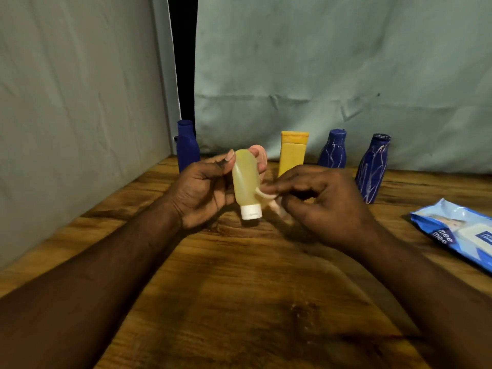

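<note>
The small yellowish bottle (245,179) is gripped by the left hand (202,193) above the table (239,288) with its white cap (251,211) turned downward, probably so that its side can be rubbed with the white pad (267,194) pinched by the right hand (327,209).

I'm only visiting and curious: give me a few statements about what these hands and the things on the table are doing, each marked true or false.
1. The left hand holds the pale yellow bottle with its white cap pointing down. True.
2. The right hand is open and holds nothing. False: it pinches a small white piece against the bottle.
3. Three blue bottles stand upright at the back. True.
4. The wipes pack leans against the left wall. False: it lies flat at the right side of the table.
</note>
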